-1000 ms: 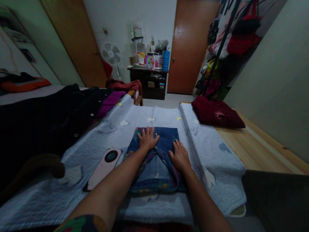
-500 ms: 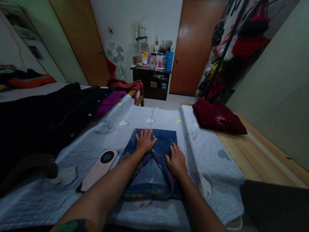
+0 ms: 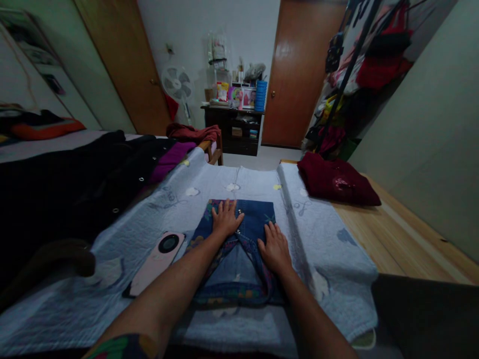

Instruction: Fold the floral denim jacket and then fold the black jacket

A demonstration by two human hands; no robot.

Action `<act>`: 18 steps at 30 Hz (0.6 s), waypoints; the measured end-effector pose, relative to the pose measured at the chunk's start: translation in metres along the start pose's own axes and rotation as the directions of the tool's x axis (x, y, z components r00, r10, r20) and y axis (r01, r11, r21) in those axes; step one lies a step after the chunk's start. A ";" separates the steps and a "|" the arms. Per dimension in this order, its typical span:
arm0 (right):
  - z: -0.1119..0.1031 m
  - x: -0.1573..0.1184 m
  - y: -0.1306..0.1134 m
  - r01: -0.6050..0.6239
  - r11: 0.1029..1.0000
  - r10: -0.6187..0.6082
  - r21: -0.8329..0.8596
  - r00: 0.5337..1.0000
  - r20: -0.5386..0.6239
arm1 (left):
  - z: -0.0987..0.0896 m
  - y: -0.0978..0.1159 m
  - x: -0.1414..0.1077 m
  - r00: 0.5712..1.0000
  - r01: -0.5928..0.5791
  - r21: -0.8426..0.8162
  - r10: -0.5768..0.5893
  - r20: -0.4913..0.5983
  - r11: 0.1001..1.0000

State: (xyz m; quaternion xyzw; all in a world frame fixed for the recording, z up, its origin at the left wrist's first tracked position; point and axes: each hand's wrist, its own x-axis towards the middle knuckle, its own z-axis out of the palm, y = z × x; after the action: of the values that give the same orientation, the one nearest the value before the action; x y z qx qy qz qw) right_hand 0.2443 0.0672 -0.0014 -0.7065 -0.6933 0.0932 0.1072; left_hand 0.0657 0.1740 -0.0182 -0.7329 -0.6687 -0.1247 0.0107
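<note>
A folded denim garment point(image 3: 256, 212) with a flower print and metal buttons lies on a pale blue cloth point(image 3: 258, 179). My left hand point(image 3: 225, 219) rests flat on its upper left part, fingers spread beside the buttons. On its right edge lies my right hand point(image 3: 275, 247), palm down with the fingers stretched out. The garment's collar side faces me, with its lighter inside showing in the opening. A pink phone point(image 3: 157, 267) with a round black camera ring lies left of the garment, partly hidden by my left forearm.
A folded maroon garment point(image 3: 339, 182) sits at the right on a wooden surface point(image 3: 359, 224). Dark clothing point(image 3: 75, 184) with metal eyelets is heaped at the left. Farther back stand a white fan point(image 3: 177, 85) and a dark cabinet point(image 3: 220, 130) holding various items.
Both hands stay pressed on the denim garment in the same places. The whole view has shifted very slightly; nothing else has visibly moved.
</note>
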 end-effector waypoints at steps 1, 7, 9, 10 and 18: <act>0.000 0.000 0.000 0.000 1.000 0.000 0.000 1.000 0.001 | 0.000 0.000 0.000 1.000 0.001 -0.002 -0.001 0.003 1.000; 0.001 0.001 0.001 -0.003 1.000 0.003 0.009 1.000 0.004 | -0.004 0.000 -0.001 0.999 0.010 -0.005 -0.010 0.038 1.000; 0.002 0.001 0.002 0.003 1.000 -0.003 0.009 1.000 0.003 | -0.005 0.000 -0.001 0.999 0.007 -0.011 -0.007 0.040 1.000; 0.003 0.001 0.003 0.005 1.000 -0.005 0.008 1.000 0.002 | -0.005 0.000 -0.001 0.999 0.005 -0.016 -0.005 0.038 1.000; 0.012 0.004 0.011 0.031 0.999 -0.030 0.018 0.999 -0.036 | -0.001 -0.002 -0.001 1.000 0.008 -0.046 -0.009 -0.006 0.999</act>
State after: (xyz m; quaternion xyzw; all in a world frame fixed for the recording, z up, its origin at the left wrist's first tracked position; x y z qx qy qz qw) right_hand 0.2513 0.0712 -0.0154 -0.6963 -0.7012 0.0853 0.1274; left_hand 0.0640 0.1732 -0.0178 -0.7298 -0.6687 -0.1424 -0.0046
